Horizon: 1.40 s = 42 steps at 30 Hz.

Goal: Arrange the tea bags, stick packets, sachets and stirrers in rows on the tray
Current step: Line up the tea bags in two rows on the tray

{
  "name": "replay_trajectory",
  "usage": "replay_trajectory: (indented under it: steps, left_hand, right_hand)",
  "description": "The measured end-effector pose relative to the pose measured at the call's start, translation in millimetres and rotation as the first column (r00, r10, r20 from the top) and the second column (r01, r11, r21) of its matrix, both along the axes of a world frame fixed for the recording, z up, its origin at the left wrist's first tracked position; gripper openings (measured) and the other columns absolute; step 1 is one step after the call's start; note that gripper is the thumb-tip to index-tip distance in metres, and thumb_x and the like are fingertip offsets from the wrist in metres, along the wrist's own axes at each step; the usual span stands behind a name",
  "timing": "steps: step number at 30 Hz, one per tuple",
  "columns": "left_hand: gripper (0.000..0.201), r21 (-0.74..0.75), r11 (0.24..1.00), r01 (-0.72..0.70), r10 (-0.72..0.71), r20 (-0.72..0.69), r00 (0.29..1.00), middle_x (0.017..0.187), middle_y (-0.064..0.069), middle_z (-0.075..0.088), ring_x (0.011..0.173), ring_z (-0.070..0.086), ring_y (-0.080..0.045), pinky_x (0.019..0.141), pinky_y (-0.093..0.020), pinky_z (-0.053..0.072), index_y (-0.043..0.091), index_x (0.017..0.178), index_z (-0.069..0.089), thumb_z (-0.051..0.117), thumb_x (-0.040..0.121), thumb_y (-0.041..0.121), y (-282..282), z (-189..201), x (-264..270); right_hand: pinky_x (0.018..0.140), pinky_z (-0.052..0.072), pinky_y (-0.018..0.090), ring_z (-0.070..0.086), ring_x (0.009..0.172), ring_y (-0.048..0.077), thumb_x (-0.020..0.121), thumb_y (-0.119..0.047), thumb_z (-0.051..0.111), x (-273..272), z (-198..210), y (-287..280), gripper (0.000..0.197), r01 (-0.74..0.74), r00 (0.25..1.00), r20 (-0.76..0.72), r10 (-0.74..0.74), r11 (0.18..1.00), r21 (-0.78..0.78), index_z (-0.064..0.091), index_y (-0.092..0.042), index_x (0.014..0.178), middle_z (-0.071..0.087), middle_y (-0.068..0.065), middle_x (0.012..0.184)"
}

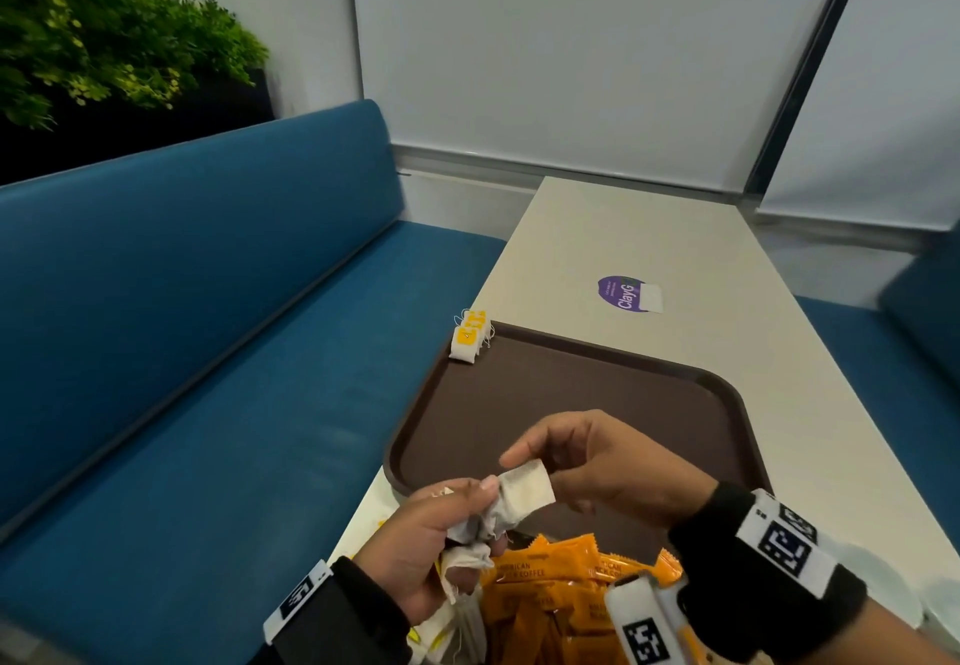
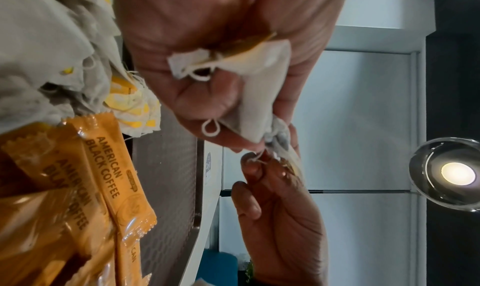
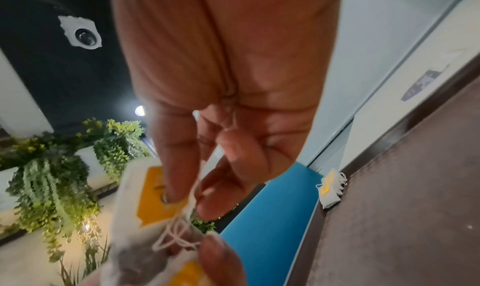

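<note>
A brown tray (image 1: 571,389) lies on the white table. Three tea bags with yellow tags (image 1: 470,334) stand in a short row at its far left corner, also visible in the right wrist view (image 3: 330,190). Above the tray's near edge my left hand (image 1: 485,508) grips a bunch of tea bags (image 2: 257,97). My right hand (image 1: 540,467) pinches one tea bag (image 1: 524,487) of that bunch, thumb and forefinger on its string (image 3: 192,202). Orange coffee stick packets (image 1: 561,591) lie heaped below the hands, beside more loose tea bags (image 2: 52,54). No stirrers or sachets show.
The white table (image 1: 649,248) runs away from me and carries a purple sticker (image 1: 626,294) beyond the tray. A blue bench (image 1: 208,326) flanks it on the left, another blue seat (image 1: 914,321) on the right. A plant (image 1: 104,40) stands behind the bench.
</note>
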<state>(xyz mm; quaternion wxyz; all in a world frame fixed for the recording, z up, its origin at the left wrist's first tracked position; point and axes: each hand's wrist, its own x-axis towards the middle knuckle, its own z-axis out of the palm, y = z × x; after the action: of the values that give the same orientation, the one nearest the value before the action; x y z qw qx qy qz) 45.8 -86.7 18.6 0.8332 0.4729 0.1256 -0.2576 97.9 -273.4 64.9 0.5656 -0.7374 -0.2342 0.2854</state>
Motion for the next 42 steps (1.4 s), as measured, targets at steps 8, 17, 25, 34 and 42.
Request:
replay_trajectory:
  steps: [8, 17, 25, 34, 42]
  left_hand:
    - [0.031, -0.065, 0.986, -0.154, 0.147, -0.095, 0.985, 0.071, -0.016, 0.058, 0.043, 0.052, -0.015, 0.028, -0.012, 0.032, -0.004, 0.087, 0.065, 0.062, 0.073, 0.024, 13, 0, 11]
    - [0.026, -0.055, 0.978, -0.202, 0.196, -0.107, 0.975, 0.077, -0.016, 0.064, 0.044, 0.053, -0.017, 0.030, -0.015, 0.037, -0.004, 0.090, 0.067, 0.063, 0.073, 0.015, 38, -6, 25]
    - [0.026, -0.060, 0.980, -0.191, 0.188, -0.048, 0.981, 0.077, -0.018, 0.065, 0.046, 0.053, -0.020, 0.033, -0.017, 0.041, -0.007, 0.091, 0.068, 0.060, 0.074, 0.011, 58, -13, 33]
    - [0.025, 0.009, 0.984, -0.181, 0.180, 0.008, 0.984, 0.077, -0.021, 0.066, 0.044, 0.055, -0.020, 0.040, -0.020, 0.044, -0.003, 0.078, 0.073, 0.063, 0.064, 0.015, 68, -21, 32]
    - [0.035, -0.018, 0.982, -0.186, 0.186, -0.016, 0.982, 0.081, -0.023, 0.067, 0.042, 0.054, -0.022, 0.039, -0.021, 0.044, -0.008, 0.091, 0.069, 0.059, 0.073, 0.021, 67, -21, 29]
  right_hand:
    - [0.040, 0.033, 0.014, 0.053, 0.054, 0.005, 0.080, -0.005, 0.070, 28, -4, 24, 0.008, 0.174, 0.985, -0.025, -0.172, 0.978, 0.113, 0.063, -0.009, 0.080, 0.065, 0.002, 0.073]
    - [0.037, 0.031, 0.020, 0.059, 0.057, 0.017, 0.093, -0.007, 0.053, 134, -31, 75, 0.008, 0.599, 0.800, 0.200, -0.566, 0.771, -0.215, 0.054, -0.011, 0.085, 0.063, 0.014, 0.075]
    - [0.062, 0.055, 0.030, 0.066, 0.081, 0.027, 0.077, 0.003, 0.066, 203, -71, 108, 0.018, 0.559, 0.826, 0.254, -0.503, 0.677, -0.478, 0.061, -0.008, 0.090, 0.067, 0.015, 0.094]
    - [0.079, 0.047, 0.025, 0.062, 0.095, 0.017, 0.080, -0.013, 0.071, 219, -78, 125, 0.033, 0.567, 0.819, 0.392, -0.419, 0.484, -0.666, 0.064, -0.003, 0.111, 0.068, 0.008, 0.107]
    - [0.062, 0.045, 0.024, 0.057, 0.084, 0.018, 0.077, -0.015, 0.075, 219, -74, 121, 0.018, 0.593, 0.799, 0.394, -0.454, 0.484, -0.644, 0.062, -0.009, 0.088, 0.061, 0.009, 0.091]
